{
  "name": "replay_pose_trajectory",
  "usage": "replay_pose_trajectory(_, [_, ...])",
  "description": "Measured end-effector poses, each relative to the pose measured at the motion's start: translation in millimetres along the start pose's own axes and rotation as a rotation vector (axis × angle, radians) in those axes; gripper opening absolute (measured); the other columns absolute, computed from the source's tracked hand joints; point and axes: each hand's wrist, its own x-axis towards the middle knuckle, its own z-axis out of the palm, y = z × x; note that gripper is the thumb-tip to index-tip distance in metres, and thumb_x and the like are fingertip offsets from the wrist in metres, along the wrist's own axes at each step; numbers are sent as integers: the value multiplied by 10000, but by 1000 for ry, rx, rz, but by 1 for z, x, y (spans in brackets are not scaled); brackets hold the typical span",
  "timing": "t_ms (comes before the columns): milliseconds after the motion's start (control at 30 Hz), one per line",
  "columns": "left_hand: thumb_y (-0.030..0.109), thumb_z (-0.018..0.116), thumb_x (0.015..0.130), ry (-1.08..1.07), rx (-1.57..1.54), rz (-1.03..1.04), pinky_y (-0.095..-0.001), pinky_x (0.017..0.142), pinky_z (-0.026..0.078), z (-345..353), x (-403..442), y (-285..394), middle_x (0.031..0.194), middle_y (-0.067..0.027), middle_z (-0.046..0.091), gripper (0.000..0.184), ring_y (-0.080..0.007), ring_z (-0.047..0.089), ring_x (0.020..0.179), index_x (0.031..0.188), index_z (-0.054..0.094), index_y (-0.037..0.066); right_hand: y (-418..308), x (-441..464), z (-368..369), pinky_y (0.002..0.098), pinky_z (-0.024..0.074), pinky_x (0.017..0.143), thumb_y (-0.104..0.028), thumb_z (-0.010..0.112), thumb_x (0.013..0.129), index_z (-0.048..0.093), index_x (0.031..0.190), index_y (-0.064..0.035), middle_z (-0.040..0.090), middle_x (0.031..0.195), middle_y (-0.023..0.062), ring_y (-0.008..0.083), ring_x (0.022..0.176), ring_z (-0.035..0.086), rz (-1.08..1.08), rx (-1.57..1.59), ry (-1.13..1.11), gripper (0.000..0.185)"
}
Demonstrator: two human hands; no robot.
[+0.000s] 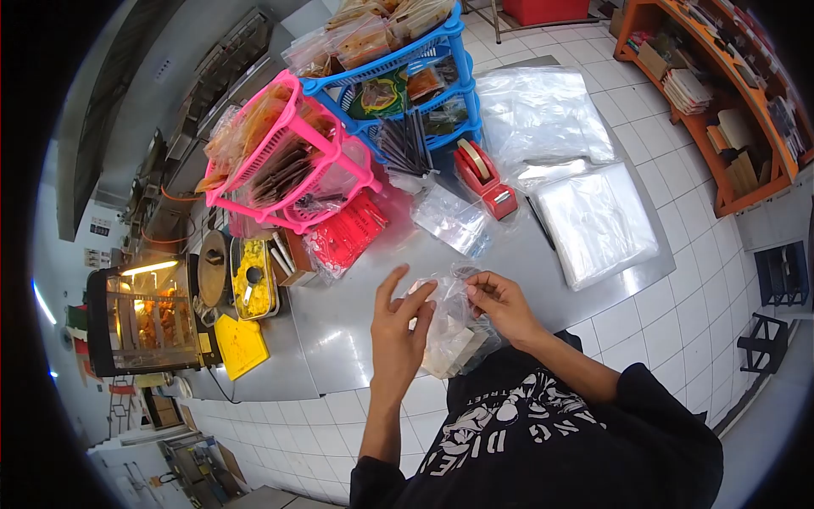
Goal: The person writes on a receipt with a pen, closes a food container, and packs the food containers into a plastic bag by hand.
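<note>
In front of my body, at the table's near edge, is a clear plastic bag (443,327) with pale, block-like pieces in its lower part; what they are I cannot make out. My right hand (506,312) pinches the bag's gathered top between thumb and fingers. On the bag's other side is my left hand (402,327), its fingers stretched and apart, close against the plastic. Just beyond the hands lies a stack of small clear packets (452,219).
A red tape dispenser (490,182), a black pen (540,222) and stacked clear bags (598,225) lie right on the steel table (339,339). Pink (292,144) and blue racks (398,64) hold filled packets. Left are red packets (346,236), a yellow-food tray (254,284) and a lit display case (148,314).
</note>
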Motion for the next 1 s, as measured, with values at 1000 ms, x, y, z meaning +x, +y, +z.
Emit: replay_pose_trajectory(1000, [-81,586,814,52,-509,-294,-306,823,526,-1,-50,-35,1109,-131,587,337,-212,626,977,1136,548,11,0,3,5,224,420,661,-213,582,949,629,944,-57,608,805,-22,61,754,540,101,-61,87,164])
